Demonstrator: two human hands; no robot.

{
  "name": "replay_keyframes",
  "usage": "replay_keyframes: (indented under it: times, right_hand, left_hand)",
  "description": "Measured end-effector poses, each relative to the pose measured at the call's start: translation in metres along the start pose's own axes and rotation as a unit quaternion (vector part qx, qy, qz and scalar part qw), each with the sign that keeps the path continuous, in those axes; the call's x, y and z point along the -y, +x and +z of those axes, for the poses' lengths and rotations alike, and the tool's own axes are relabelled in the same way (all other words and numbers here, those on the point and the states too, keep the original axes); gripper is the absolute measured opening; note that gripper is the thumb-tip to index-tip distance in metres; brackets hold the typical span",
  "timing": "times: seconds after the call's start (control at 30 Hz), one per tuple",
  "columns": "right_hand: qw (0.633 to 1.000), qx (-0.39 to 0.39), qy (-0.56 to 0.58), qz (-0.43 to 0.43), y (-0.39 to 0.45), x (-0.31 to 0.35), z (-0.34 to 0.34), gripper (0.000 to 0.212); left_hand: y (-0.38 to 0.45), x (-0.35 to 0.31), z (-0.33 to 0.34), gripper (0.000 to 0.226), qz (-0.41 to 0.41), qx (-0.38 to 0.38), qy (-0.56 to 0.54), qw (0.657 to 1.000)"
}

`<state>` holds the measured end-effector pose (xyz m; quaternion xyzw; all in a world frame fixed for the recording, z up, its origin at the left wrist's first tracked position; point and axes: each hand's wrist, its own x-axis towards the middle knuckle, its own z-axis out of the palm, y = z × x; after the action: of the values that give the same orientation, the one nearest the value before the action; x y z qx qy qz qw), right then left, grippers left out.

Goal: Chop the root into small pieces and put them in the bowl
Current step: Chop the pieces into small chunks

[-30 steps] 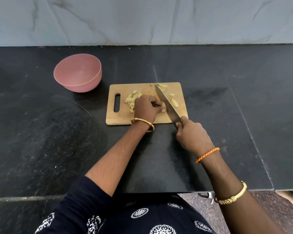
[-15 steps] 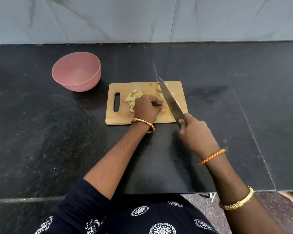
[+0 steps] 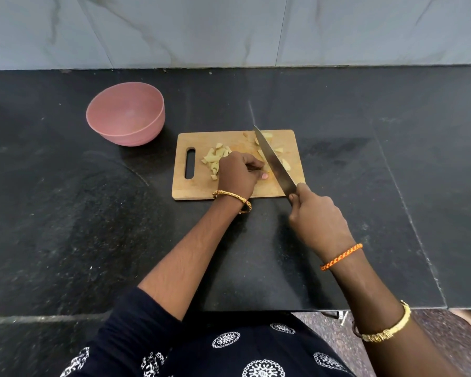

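Note:
A wooden cutting board (image 3: pixel 199 189) lies on the black counter. Pale yellow root pieces (image 3: pixel 214 157) are heaped on its left half, and a few more pieces (image 3: pixel 278 150) lie at the back right. My left hand (image 3: pixel 238 174) rests on the middle of the board with curled fingers; whatever it holds is hidden beneath it. My right hand (image 3: pixel 317 217) grips the handle of a large knife (image 3: pixel 273 163). Its blade slants across the board just to the right of my left fingers, tip toward the far edge. The empty pink bowl (image 3: pixel 125 114) stands to the board's back left.
The black stone counter (image 3: pixel 365 164) runs to a grey marble wall at the back. Its front edge drops off near my body at the lower right, with floor visible beyond.
The knife blade has shifted a little to the right and its tip has moved toward the board's far edge. My left hand has stayed curled in the same spot.

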<state>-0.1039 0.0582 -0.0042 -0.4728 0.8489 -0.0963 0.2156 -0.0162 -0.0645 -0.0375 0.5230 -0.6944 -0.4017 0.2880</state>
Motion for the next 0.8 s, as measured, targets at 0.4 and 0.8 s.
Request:
replay_keyframes:
  times: [0.4,0.8]
  right_hand:
    - [0.999,0.010,-0.042,0.013,0.001,0.003,0.009,0.019]
    - [0.998,0.059,-0.026,0.025,-0.033,-0.023,-0.008,0.014]
  left_hand:
    - [0.001,0.002,0.001,0.024,0.005,0.002,-0.003,1.000]
    - [-0.001,-0.003,-0.001,0.024,0.006,-0.008,0.001,1.000]
